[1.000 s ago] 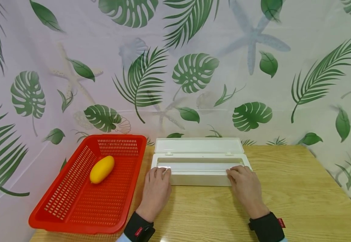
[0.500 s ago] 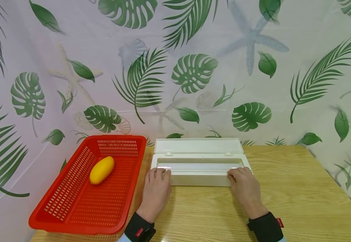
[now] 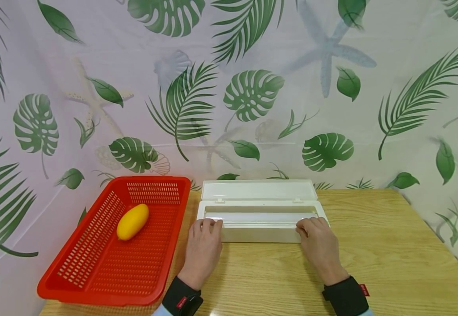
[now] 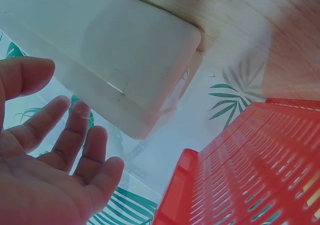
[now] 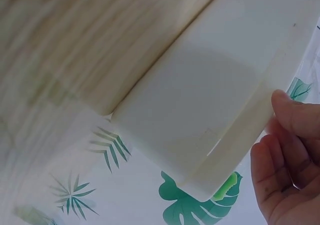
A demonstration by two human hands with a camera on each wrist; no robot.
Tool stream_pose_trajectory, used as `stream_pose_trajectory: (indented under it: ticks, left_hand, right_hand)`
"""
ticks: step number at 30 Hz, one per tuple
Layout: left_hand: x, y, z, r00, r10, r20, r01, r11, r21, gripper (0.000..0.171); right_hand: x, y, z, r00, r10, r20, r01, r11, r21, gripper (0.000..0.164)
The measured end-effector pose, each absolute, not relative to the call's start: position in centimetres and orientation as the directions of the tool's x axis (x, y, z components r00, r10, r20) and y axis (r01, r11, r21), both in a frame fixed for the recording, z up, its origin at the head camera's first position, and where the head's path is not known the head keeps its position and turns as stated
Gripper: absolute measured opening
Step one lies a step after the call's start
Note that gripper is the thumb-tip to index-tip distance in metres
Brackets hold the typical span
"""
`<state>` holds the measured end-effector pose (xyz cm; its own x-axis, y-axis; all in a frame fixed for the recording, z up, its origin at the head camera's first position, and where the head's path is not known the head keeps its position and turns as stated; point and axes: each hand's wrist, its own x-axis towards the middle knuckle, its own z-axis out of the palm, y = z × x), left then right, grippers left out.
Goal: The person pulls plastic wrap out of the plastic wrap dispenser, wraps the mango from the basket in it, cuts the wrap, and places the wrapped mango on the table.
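Note:
A long white plastic-wrap dispenser box (image 3: 256, 235) stands on the table with its lid (image 3: 258, 190) raised at the back. A shiny pale roll (image 3: 258, 217) lies inside. At the box's front left corner is my left hand (image 3: 204, 251); the left wrist view shows its thumb apart from loosely bent fingers (image 4: 102, 182), with a faint clear glint at a fingertip. My right hand (image 3: 320, 245) reaches the front right edge. Its thumb (image 5: 297, 112) and bent forefinger come close together at the box edge. Whether thin clear film lies between them cannot be made out.
A red plastic basket (image 3: 134, 270) stands left of the box, close to my left hand. Inside it lies a yellow oblong fruit (image 3: 133, 221), possibly a melon. The wood-grain table (image 3: 387, 245) extends to the right. A leaf-patterned curtain (image 3: 252, 145) hangs directly behind the box.
Hardly anything differs. My right hand has shifted very slightly at the box's front edge; the left hand, box and basket stay put.

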<state>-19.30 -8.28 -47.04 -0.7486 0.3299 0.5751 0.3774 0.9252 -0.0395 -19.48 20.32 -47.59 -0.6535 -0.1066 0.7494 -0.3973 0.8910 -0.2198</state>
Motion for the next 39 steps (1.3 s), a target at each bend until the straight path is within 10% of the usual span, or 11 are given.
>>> stream_pose_trajectory:
  ticks: [25, 39]
  left_hand:
    - [-19.21, -8.45, -47.05, -0.76, 0.297, 0.579, 0.381, 0.924, 0.025, 0.044]
    - [-19.5, -8.05, -46.89, -0.777, 0.292, 0.558, 0.349, 0.937, -0.004, 0.014]
  right_hand:
    - [-19.17, 19.84, -47.47, -0.674, -0.141, 0.725, -0.375, 0.911, -0.172, 0.018]
    - [-19.3, 20.0, -47.71, -0.7, -0.122, 0.704, -0.357, 0.913, -0.196, 0.013]
